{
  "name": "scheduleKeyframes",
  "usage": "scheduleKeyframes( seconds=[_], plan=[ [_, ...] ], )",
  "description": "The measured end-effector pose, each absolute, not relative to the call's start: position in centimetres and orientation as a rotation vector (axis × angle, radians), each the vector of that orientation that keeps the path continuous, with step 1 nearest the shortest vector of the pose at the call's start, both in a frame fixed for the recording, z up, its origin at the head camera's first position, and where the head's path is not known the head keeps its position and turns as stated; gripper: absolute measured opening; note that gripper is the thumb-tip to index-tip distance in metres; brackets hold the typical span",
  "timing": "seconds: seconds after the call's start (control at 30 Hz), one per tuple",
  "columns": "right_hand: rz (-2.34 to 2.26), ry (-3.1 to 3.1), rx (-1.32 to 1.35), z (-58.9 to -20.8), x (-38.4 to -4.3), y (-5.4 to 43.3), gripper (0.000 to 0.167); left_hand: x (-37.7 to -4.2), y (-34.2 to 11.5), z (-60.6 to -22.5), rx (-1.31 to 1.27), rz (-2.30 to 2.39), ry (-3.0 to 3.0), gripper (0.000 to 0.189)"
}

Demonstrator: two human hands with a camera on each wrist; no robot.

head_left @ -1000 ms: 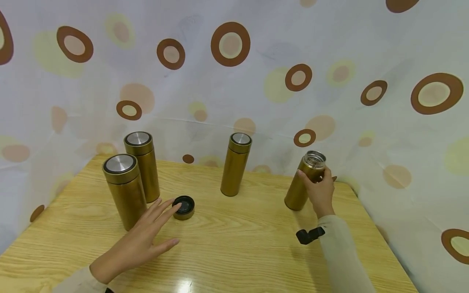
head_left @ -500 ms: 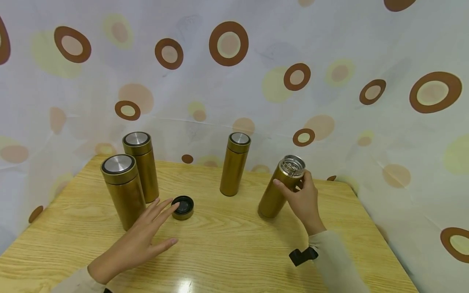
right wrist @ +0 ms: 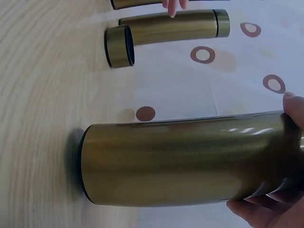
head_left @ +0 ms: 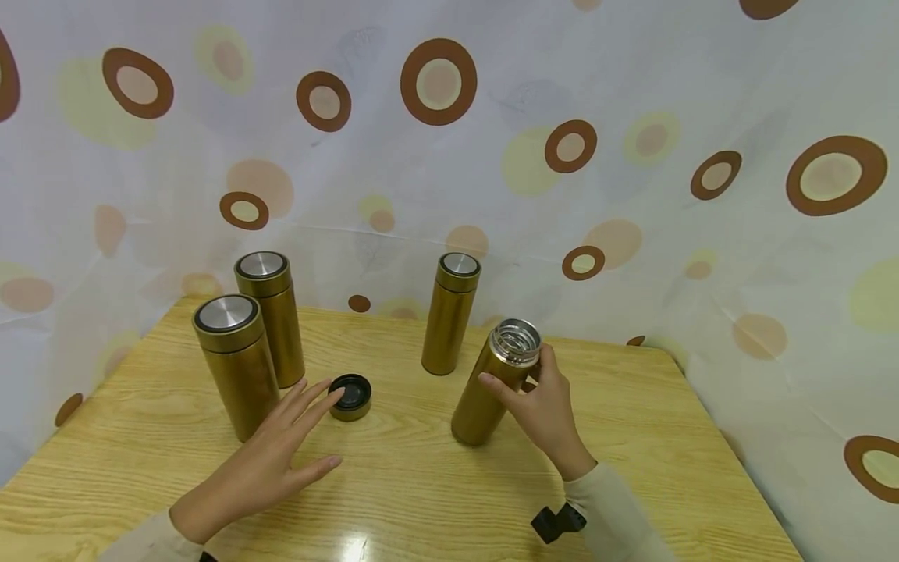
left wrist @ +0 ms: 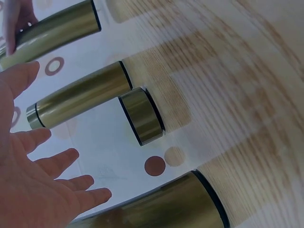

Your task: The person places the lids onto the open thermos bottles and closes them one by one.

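Observation:
My right hand [head_left: 551, 414] holds a gold thermos bottle [head_left: 481, 402] near its top, thumb on one side and fingers on the other. The bottle has no lid on, and its steel mouth faces up. Whether its base touches the table, I cannot tell; the right wrist view shows the bottle's body [right wrist: 180, 164] with a shadow by its base. My left hand [head_left: 270, 460] is spread with straight fingers beside a loose gold lid [head_left: 349, 415], which lies with its black inside up. In the left wrist view a gap shows between the fingers and the lid [left wrist: 141, 116].
A capped thermos [head_left: 449, 328] stands at the back middle of the wooden table [head_left: 393, 499]. Two more capped ones, a near bottle [head_left: 246, 390] and a far bottle [head_left: 281, 336], stand at the left. A patterned cloth [head_left: 506, 78] hangs behind.
My right hand has carried the lidless thermos leftward and nearer to me, from the table's right side to the middle. The left hand, lid and other bottles have stayed put.

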State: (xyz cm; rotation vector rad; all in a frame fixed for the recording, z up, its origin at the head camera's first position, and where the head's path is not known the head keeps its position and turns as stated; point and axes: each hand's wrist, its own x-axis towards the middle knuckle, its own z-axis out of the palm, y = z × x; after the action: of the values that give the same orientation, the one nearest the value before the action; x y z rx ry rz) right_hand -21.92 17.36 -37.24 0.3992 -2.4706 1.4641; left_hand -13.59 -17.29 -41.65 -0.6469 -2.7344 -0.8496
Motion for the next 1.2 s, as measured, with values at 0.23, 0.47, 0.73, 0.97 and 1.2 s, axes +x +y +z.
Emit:
scheduleKeyframes(
  seconds=[0.23,0.47,0.73,0.97,1.2],
  plan=[
    [1.429,-2.486,0.443,-38.1,-21.6,16.5,0.075,-13.7,-17.1,-41.6,-0.656,-0.863,-2.736,0.079],
    [1.411,-2.496,0.488,-38.3,-21.7,16.3,0.076,-13.9,-16.9,-41.7,-0.66,-0.871,-2.744,0.077],
    [1.417,-2.518,0.495,-38.2,-21.8,16.3,0.078,-14.0,-16.7,-41.7,-0.643,-0.883,-2.773,0.079],
    [1.436,-2.541,0.468,-35.7,-20.0,15.2,0.073,-14.2,-16.6,-41.5,-0.637,-0.882,-2.765,0.079],
    [1.436,-2.567,0.443,-34.6,-19.3,14.7,0.072,-15.7,-16.1,-41.4,-0.623,-0.843,-2.71,0.084]
  ],
)
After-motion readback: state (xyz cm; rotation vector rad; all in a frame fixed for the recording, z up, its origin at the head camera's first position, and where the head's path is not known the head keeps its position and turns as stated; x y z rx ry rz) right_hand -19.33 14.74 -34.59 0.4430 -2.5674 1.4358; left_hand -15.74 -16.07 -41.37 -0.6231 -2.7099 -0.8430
